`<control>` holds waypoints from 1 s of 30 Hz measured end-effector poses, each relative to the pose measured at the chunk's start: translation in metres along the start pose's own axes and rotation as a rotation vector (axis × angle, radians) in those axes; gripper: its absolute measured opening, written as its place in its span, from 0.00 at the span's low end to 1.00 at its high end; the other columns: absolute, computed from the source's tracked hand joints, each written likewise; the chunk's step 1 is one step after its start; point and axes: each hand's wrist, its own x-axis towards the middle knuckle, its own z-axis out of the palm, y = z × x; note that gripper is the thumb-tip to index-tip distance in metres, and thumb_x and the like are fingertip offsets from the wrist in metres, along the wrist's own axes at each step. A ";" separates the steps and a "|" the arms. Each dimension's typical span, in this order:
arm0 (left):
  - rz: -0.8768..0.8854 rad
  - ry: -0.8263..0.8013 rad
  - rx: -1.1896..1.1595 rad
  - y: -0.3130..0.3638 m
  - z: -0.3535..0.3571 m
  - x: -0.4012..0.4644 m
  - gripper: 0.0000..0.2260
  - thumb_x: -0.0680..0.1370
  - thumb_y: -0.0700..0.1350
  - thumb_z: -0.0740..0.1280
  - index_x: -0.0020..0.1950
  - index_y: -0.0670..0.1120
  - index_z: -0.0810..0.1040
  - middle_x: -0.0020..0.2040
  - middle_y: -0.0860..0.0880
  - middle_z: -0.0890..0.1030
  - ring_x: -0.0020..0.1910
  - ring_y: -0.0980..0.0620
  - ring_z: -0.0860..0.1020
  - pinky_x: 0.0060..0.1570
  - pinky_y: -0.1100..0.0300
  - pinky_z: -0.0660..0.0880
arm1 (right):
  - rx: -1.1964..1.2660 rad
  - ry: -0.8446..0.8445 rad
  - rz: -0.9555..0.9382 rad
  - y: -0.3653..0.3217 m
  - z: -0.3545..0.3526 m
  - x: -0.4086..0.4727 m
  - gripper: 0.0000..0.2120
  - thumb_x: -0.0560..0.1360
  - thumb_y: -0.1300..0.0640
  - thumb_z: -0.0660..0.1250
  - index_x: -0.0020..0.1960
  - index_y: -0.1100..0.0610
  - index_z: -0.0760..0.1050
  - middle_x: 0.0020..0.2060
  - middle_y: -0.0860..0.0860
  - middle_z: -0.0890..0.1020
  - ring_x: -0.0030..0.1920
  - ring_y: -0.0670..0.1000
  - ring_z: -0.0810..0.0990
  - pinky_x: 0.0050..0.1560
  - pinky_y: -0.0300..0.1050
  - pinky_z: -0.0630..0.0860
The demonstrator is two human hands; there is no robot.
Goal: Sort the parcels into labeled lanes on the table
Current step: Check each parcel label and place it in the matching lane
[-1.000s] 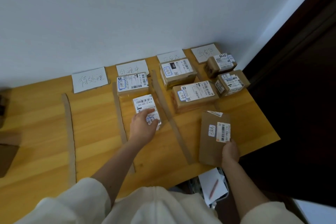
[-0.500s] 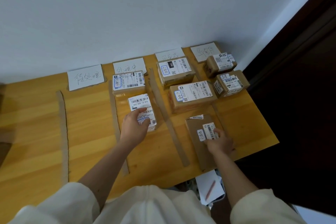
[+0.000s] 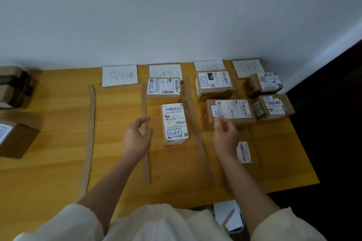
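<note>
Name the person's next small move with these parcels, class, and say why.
Probably reach the left hand toward the unsorted boxes at the table's left edge. Both hands hover holding nothing, the right hand above the flat parcel lying in its lane, and the first lane, under its label card, holds no parcel.

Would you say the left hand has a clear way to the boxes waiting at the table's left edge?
Probably yes: the left hand is free, and only a flat cardboard strip lies between it and the nearer box.
</note>
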 end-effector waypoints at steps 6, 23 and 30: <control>-0.082 0.074 -0.049 -0.040 -0.056 0.008 0.12 0.78 0.46 0.65 0.61 0.52 0.77 0.62 0.51 0.78 0.65 0.51 0.73 0.51 0.56 0.73 | -0.030 -0.472 -0.034 -0.057 0.082 -0.037 0.15 0.80 0.47 0.62 0.44 0.57 0.77 0.34 0.50 0.78 0.33 0.48 0.76 0.36 0.43 0.73; -0.476 0.481 -0.336 -0.213 -0.236 0.033 0.12 0.77 0.40 0.65 0.60 0.44 0.75 0.57 0.48 0.78 0.61 0.48 0.74 0.56 0.56 0.70 | -0.558 -1.043 -0.403 -0.134 0.360 -0.196 0.36 0.68 0.39 0.73 0.70 0.49 0.66 0.65 0.48 0.72 0.62 0.49 0.75 0.63 0.51 0.74; -0.549 0.541 -0.453 -0.257 -0.276 0.047 0.18 0.77 0.40 0.65 0.67 0.44 0.70 0.63 0.48 0.76 0.62 0.48 0.74 0.62 0.50 0.73 | -0.708 -1.003 -0.532 -0.148 0.423 -0.237 0.45 0.67 0.41 0.75 0.76 0.51 0.57 0.73 0.51 0.64 0.72 0.54 0.66 0.68 0.52 0.68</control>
